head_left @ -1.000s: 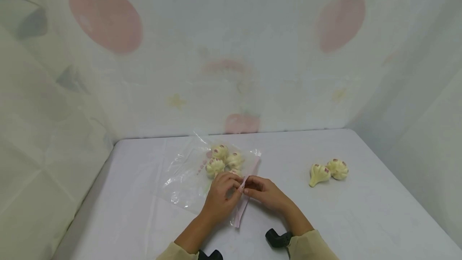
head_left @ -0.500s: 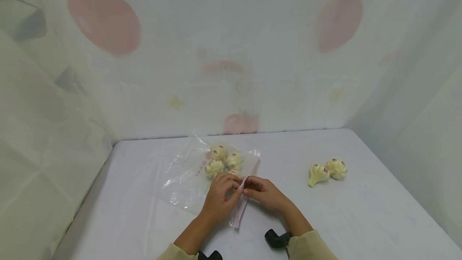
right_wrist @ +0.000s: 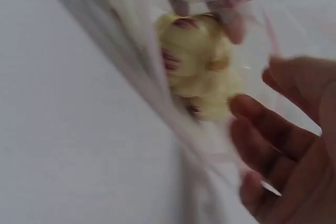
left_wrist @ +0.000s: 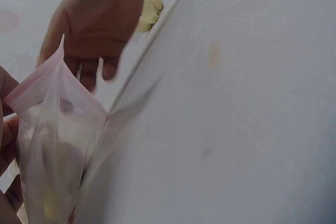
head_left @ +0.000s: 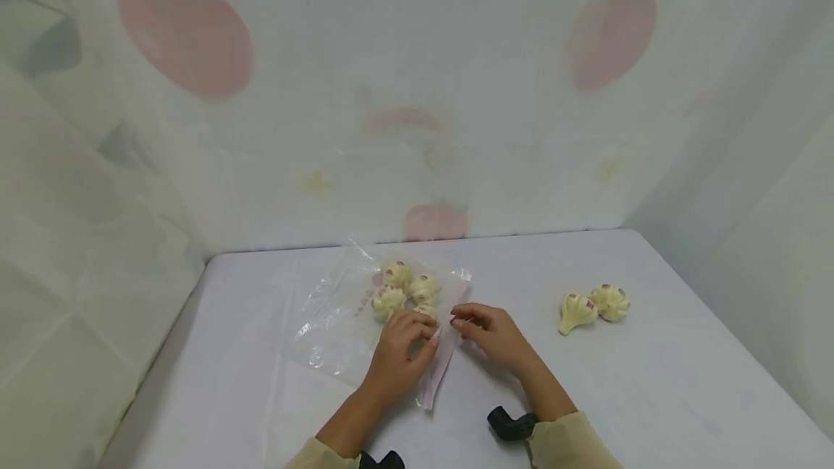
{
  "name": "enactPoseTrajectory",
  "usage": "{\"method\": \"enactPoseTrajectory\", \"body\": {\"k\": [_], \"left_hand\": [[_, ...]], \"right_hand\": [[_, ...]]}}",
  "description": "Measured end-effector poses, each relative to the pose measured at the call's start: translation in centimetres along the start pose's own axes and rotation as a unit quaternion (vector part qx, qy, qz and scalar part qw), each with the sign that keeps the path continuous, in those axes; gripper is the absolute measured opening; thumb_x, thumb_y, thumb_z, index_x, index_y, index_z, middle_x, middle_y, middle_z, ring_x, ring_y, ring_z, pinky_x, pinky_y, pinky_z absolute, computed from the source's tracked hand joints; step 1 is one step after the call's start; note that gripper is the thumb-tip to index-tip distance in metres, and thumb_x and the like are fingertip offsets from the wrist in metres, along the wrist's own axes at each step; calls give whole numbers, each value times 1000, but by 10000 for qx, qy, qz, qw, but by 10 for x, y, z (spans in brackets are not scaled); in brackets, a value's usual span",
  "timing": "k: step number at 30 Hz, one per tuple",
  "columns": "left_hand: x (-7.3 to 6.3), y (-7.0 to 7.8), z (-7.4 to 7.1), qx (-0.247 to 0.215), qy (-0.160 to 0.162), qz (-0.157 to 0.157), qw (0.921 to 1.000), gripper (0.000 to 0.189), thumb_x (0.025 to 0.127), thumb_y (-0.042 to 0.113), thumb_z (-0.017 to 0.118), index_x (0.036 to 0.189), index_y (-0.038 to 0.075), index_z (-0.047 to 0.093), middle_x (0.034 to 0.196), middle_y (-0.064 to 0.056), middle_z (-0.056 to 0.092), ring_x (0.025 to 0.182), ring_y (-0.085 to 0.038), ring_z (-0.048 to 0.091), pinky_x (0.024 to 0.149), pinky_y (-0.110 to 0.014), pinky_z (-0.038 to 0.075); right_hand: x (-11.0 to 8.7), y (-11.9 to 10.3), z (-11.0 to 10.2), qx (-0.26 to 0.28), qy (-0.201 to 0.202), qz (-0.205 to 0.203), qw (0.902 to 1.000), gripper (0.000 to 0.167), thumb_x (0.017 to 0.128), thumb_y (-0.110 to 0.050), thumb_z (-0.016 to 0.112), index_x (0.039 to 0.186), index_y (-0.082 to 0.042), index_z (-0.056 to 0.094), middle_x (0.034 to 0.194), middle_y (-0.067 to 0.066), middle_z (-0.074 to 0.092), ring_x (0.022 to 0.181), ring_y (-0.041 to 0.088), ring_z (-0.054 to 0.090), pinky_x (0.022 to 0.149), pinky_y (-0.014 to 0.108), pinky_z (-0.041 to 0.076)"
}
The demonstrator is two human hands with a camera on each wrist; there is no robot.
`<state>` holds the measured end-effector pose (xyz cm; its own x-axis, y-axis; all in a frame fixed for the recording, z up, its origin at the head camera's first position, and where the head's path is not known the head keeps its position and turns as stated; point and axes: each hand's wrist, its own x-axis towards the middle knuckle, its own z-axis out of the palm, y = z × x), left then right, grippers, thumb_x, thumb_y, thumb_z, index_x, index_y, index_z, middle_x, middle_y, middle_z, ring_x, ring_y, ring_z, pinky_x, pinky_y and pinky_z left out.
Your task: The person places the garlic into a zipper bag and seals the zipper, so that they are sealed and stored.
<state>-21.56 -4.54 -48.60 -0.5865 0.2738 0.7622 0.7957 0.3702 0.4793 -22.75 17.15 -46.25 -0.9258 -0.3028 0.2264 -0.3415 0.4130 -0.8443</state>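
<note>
With fingers point(head_left: 412, 319) of the left hand point(head_left: 396, 355) curled to pinch the pink edge point(head_left: 440, 369) of a clear bag point(head_left: 339, 339) (garlic bulbs point(head_left: 387, 302) inside) on the white table point(head_left: 218, 382), and with those of the right hand point(head_left: 500, 337) loosely parted, gripping nothing, hovers just beside that edge, well apart from two loose bulbs point(head_left: 578, 310).

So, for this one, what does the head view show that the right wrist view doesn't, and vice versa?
Only the head view: two loose garlic bulbs on the right side of the white-covered table, the printed backdrop, beige sleeves and black wrist devices.

Only the right wrist view: a close look at the palm side of the right hand, its fingers bent.

Both: part of the table, the pink-edged clear bag, bagged garlic and both hands, though the wrist view catches only some fingers of the left hand.
</note>
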Motion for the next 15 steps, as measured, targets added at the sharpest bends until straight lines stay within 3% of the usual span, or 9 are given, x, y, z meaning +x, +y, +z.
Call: {"method": "enactPoseTrajectory", "body": {"k": [2,3,5,8,10,12,15], "left_hand": [[1,0,1,37,1,25,10000,10,86,7,69,82,15,64,102,0,68,104,-21,59,94,-37,45],[2,0,1,59,4,36,10000,9,86,7,69,82,15,64,102,0,68,103,-21,59,94,-37,45],[3,1,2,81,5,30,10000,9,86,8,69,82,14,64,102,0,68,103,-21,59,94,-37,45],[4,2,3,124,-27,-33,9999,9,86,8,69,81,14,64,102,0,69,104,-20,60,94,-37,45],[4,3,3,141,-58,-94,9998,9,86,8,68,81,14,64,102,0,69,104,-20,59,95,-37,45],[4,3,2,147,-89,-148,9997,9,86,8,69,81,15,64,102,0,68,104,-20,59,95,-36,45],[3,2,1,146,-113,-140,9997,9,85,7,69,81,14,64,103,-1,69,104,-21,59,95,-36,45]], "right_hand": [[-1,-3,-14,-492,901,-28,9947,22,95,-24,65,111,-10,71,97,2,72,80,10,61,67,26,51],[-1,-4,-22,-834,1363,-52,9871,20,95,-23,66,109,-11,72,95,2,72,80,13,60,67,28,51],[-3,-5,-41,-1506,2171,-27,9645,17,93,-21,68,106,-11,73,96,5,72,87,20,60,74,34,49],[-9,-4,-68,-2366,2803,628,9282,22,92,-21,67,111,-10,70,110,15,67,104,36,55,84,51,42],[-14,-1,-83,-2727,2789,1321,9113,30,93,-25,65,119,-10,66,121,22,61,113,45,48,84,58,38],[-19,4,-93,-3066,2465,2017,8970,38,94,-31,62,127,-12,61,130,26,54,118,50,44,82,63,38],[-23,12,-102,-3267,1734,2519,8943,47,94,-36,60,134,-12,55,136,30,48,120,56,41,82,68,40]]}}
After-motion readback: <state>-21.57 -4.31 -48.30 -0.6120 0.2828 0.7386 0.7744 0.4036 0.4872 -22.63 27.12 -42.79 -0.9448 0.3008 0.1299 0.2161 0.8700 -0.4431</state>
